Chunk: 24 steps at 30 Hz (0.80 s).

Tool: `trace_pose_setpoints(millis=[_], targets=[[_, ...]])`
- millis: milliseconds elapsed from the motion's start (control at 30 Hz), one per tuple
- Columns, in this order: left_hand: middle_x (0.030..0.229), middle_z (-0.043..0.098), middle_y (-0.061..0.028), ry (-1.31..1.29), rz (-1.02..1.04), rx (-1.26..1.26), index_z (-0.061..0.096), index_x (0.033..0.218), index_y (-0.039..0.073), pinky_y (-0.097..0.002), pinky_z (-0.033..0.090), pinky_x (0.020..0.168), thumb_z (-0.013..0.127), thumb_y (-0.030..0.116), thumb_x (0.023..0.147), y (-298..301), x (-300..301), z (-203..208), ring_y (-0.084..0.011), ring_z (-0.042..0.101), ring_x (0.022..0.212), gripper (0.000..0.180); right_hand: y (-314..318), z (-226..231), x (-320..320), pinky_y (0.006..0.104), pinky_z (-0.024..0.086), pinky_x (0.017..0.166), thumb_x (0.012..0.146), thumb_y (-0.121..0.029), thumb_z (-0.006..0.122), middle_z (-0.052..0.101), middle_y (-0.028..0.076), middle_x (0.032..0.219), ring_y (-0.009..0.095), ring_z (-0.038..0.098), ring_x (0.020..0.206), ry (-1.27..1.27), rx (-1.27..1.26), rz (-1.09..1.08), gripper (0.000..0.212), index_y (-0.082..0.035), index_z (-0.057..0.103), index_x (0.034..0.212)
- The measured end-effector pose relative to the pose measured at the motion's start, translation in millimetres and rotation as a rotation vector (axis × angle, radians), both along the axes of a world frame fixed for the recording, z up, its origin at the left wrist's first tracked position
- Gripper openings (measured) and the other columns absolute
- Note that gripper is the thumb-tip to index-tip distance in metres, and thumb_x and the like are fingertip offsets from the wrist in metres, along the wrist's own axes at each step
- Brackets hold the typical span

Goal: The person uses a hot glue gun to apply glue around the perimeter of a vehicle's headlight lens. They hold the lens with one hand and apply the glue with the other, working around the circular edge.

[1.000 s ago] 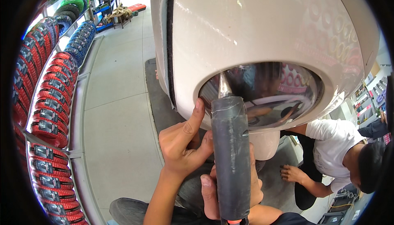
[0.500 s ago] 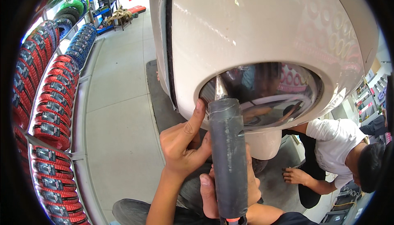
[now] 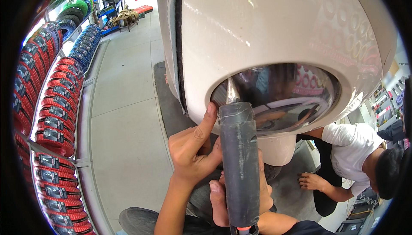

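A caulking gun [image 3: 240, 158] with a long black barrel points away from me. Its pale cone nozzle [image 3: 232, 92] reaches over the left part of the oval, glossy headlight [image 3: 279, 100] of a cream car [image 3: 257, 29]; contact cannot be made out. My right hand [image 3: 265, 188] is wrapped round the barrel from below, thumb on its left side. On the barrel's left is my left hand [image 3: 191, 153]. Its index finger stretches up beside the barrel's front end, near the headlight rim. The left thumb meets the barrel, and the remaining fingers curl partly out of sight behind it.
Another person in a white top [image 3: 352, 149] crouches at the right, one hand low near the car. Racks of red-wrapped tyres [image 3: 56, 123] line the left side, with blue ones [image 3: 86, 42] farther off. A stool [image 3: 125, 18] stands at the back.
The car and headlight sit slightly farther right in the picture. Both hands keep their hold, and the nozzle stays over the left part of the headlight.
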<state>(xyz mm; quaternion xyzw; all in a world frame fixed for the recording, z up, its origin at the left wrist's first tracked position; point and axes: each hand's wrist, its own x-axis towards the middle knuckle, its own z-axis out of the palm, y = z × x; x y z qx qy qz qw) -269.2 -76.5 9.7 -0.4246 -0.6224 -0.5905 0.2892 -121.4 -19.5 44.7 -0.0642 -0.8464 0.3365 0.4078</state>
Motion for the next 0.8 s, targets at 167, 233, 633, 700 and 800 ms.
trace_pose_setpoints(millis=[167, 233, 633, 700, 800], targets=[[0.054, 0.038, -0.0012, 0.013, -0.022, 0.03, 0.063, 0.145, 0.0, -0.0289, 0.033, 0.046, 0.077, -0.001, 0.074, 0, 0, 4, -0.0131, 0.037, 0.043, 0.073, 1, -1, -1, 0.0287, 0.057, 0.067, 0.091, -0.018, 0.074, 0.07, 0.01, 0.082, 0.017, 0.068, 0.066, -0.008, 0.004, 0.003, 0.07, 0.022, 0.045, 0.141], [0.054, 0.039, -0.0013, 0.018, -0.02, 0.03, 0.062, 0.146, 0.0, -0.0289, 0.033, 0.046, 0.077, -0.001, 0.074, -1, 1, 5, -0.013, 0.037, 0.043, 0.073, 2, 0, -2, 0.029, 0.057, 0.068, 0.091, -0.018, 0.073, 0.069, 0.01, 0.081, 0.017, 0.068, 0.066, -0.005, 0.006, 0.015, 0.068, 0.022, 0.046, 0.14], [0.054, 0.041, -0.0012, 0.013, -0.002, 0.017, 0.062, 0.146, -0.001, -0.0284, 0.032, 0.045, 0.078, 0.0, 0.075, 0, 2, 4, -0.0119, 0.038, 0.043, 0.072, 7, 3, 0, 0.0289, 0.058, 0.068, 0.088, -0.015, 0.074, 0.07, 0.01, 0.082, 0.018, 0.07, 0.07, 0.042, 0.057, 0.062, 0.066, 0.021, 0.049, 0.137], [0.054, 0.041, -0.0011, 0.015, 0.004, 0.009, 0.062, 0.145, -0.001, -0.0284, 0.032, 0.045, 0.078, 0.0, 0.075, -1, 2, 5, -0.0119, 0.038, 0.043, 0.072, 7, 4, 1, 0.0286, 0.058, 0.067, 0.087, -0.014, 0.075, 0.07, 0.011, 0.082, 0.018, 0.07, 0.069, 0.054, 0.058, 0.072, 0.068, 0.022, 0.048, 0.138], [0.053, 0.04, -0.0009, 0.011, 0.01, 0.006, 0.063, 0.145, -0.001, -0.0284, 0.032, 0.045, 0.078, 0.0, 0.074, -2, 3, 5, -0.0119, 0.038, 0.043, 0.073, 7, 3, -1, 0.0281, 0.058, 0.066, 0.086, -0.013, 0.075, 0.071, 0.011, 0.083, 0.017, 0.07, 0.068, 0.079, 0.044, 0.089, 0.07, 0.022, 0.046, 0.14]])
